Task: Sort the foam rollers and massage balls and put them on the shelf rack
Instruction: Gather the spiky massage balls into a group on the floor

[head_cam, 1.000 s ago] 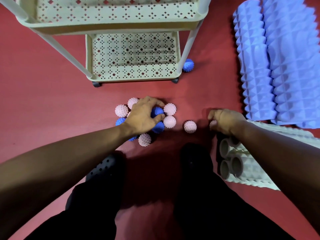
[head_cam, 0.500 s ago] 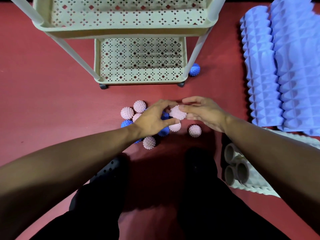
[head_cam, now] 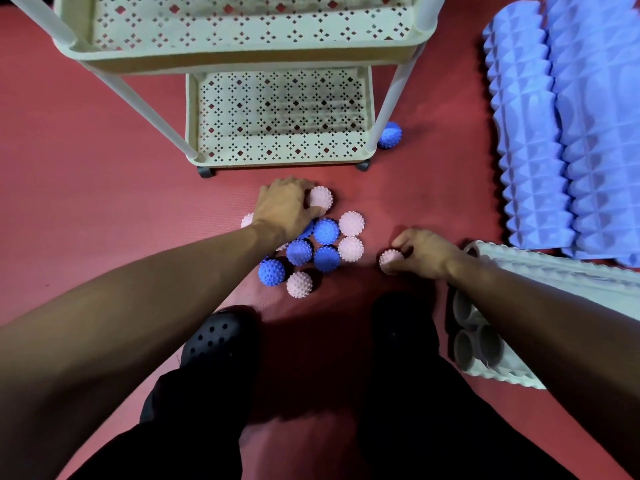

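Observation:
Several spiky pink and blue massage balls (head_cam: 325, 231) lie clustered on the red mat in front of the cream shelf rack (head_cam: 280, 157). My left hand (head_cam: 285, 211) grips a pink ball (head_cam: 321, 198) at the far edge of the cluster. To the right, my right hand (head_cam: 424, 251) curls its fingers round a lone pink ball (head_cam: 389, 260) on the mat. Blue foam rollers (head_cam: 526, 126) lie at the right. White foam rollers (head_cam: 491, 348) lie under my right forearm.
One blue ball (head_cam: 390, 135) sits behind the rack's right leg. The rack's lower tray and upper tray (head_cam: 242, 57) hold nothing. My two black shoes (head_cam: 218, 336) stand just behind the ball cluster. Red mat stretches to the left.
My hands have parted: the left moved forward onto a pink ball at the cluster's far edge, the right swung back right onto the lone pink ball.

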